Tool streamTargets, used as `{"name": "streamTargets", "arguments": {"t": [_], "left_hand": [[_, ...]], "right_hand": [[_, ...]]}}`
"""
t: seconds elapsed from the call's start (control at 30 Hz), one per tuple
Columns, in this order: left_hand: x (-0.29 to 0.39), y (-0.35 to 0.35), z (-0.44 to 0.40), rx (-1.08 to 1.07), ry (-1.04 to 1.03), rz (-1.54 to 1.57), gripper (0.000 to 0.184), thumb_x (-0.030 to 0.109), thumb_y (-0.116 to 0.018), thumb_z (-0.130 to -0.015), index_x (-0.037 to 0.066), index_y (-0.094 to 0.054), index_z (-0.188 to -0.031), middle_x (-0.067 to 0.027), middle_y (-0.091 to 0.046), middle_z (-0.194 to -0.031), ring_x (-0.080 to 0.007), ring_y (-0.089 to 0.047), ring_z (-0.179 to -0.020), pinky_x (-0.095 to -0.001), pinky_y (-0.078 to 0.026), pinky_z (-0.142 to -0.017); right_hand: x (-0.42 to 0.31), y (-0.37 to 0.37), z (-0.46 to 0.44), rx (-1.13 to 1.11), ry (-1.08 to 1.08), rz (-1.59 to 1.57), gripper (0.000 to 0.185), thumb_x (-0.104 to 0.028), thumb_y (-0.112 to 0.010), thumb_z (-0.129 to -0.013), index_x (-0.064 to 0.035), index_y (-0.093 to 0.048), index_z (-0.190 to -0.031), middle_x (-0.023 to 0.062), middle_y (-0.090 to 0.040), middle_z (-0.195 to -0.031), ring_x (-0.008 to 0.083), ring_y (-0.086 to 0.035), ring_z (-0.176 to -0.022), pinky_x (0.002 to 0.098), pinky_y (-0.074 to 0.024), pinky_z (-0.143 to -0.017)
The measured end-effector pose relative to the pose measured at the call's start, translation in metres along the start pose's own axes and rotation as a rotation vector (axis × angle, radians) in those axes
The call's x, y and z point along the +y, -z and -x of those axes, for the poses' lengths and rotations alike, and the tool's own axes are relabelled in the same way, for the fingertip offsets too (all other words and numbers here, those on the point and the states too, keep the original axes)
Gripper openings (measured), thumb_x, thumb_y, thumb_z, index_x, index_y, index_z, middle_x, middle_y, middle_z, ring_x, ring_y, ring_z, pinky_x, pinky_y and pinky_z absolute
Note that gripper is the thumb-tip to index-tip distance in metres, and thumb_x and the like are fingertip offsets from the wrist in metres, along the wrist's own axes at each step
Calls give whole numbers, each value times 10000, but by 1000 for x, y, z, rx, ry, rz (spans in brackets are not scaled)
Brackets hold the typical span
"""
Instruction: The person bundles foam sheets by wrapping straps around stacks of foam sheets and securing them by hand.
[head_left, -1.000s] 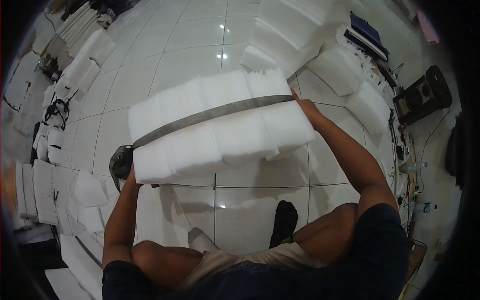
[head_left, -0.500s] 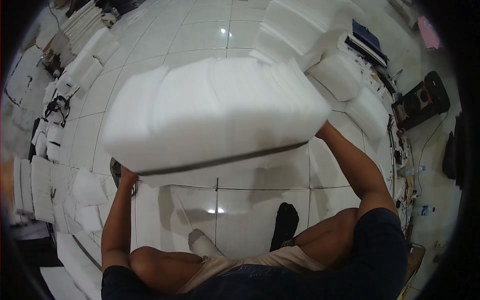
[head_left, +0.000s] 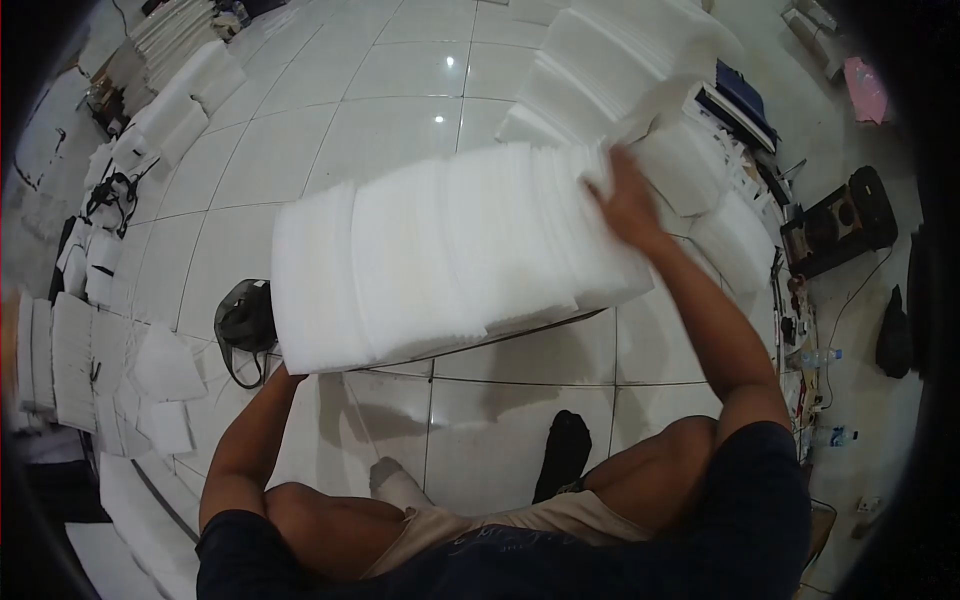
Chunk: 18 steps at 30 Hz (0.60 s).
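One open right hand (head_left: 628, 205) by white stack (head_left: 430, 250); left hand (head_left: 294, 375) mostly hidden, grip unclear

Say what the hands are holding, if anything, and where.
White layered stack, apparently by its near left corner; left hand mostly hidden there. Right hand is blurred at the far right end; can't tell if it grips.

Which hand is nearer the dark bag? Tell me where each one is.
Left. The left hand, mostly hidden, is beside the dark bag, at the near left corner of the white stack; the right hand is at its right end.
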<state>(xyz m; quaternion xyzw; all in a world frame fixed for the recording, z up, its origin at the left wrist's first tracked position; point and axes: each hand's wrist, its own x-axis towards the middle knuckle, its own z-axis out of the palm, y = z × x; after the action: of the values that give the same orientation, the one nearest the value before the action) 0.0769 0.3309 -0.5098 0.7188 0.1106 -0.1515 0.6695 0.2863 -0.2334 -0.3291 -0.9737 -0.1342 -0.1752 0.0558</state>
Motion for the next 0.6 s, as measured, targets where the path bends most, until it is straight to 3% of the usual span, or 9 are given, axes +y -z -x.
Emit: {"name": "streamTargets", "arguments": {"t": [0.07, 0.2, 0.27, 0.3, 0.33, 0.4, 0.53, 0.6], "left_hand": [[5, -2, -2, -8, -3, 2, 429, 261, -604, -915, 10, -546, -1259, -122, -609, -1206, -218, -601, -1052, -363, -495, -904], [11, -7, -4, -19, -6, -6, 423, 254, -599, -918, 11, -546, -1260, -122, -609, -1209, -218, -600, -1058, -362, -495, -906], [10, -11, -5, -24, -3, -18, 419, 251, -597, -919, 12, -547, -1260, -122, -608, -1210, -218, -600, -1060, -362, -495, -907], [10, -12, -3, -25, 1, -14, 417, 249, -596, -920, 13, -547, -1261, -122, -608, -1211, -218, -599, -1062, -361, -495, -908], [12, -14, -4, -29, 0, -13, 416, 247, -595, -921, 13, -547, -1261, -122, -608, -1212, -218, -599, -1063, -361, -495, -908], [12, -18, -6, -43, -2, -11, 412, 244, -593, -922, 14, -547, -1261, -122, -608, -1213, -218, -599, -1066, -361, -495, -909], [16, -20, -9, -70, -28, -32, 406, 237, -588, -925, 16, -548, -1262, -121, -608, -1216, -218, -598, -1071, -360, -495, -911], [20, -21, -10, -80, -39, -45, 403, 234, -586, -926, 17, -548, -1263, -121, -607, -1217, -218, -597, -1074, -359, -496, -912]], "right_hand": [[-17, -16, 10, -256, -162, -343, 759, -531, -419, -968, -23, -217, -1495, 262, -218, -1529, 387, -176, -1436, 486, -247, -1127], [-28, -7, -15, -372, -137, -242, 758, -531, -441, -958, -46, -225, -1500, 264, -216, -1528, 400, -190, -1428, 495, -218, -1139], [-46, 40, -29, 90, 0, -144, 784, -575, -432, -947, -80, -208, -1512, 245, -177, -1548, 393, -157, -1443, 494, -183, -1155], [-52, 55, -28, 228, 109, -263, 782, -600, -427, -939, -89, -244, -1503, 231, -192, -1549, 390, -173, -1440, 518, -155, -1154], [-54, 38, -17, 227, 112, -267, 782, -600, -427, -939, -89, -244, -1503, 231, -192, -1549, 390, -173, -1440, 518, -155, -1154], [-53, 0, 11, -308, 223, -61, 763, -598, -445, -932, -79, -305, -1473, 225, -249, -1529, 395, -214, -1422, 544, -141, -1144], [-76, 19, -13, -433, 159, -90, 735, -586, -458, -930, -80, -344, -1451, 224, -287, -1509, 389, -238, -1410, 555, -137, -1139], [-112, 54, -28, 153, 336, -260, 752, -599, -467, -920, -92, -336, -1460, 204, -266, -1524, 378, -215, -1423, 547, -121, -1148]]}}
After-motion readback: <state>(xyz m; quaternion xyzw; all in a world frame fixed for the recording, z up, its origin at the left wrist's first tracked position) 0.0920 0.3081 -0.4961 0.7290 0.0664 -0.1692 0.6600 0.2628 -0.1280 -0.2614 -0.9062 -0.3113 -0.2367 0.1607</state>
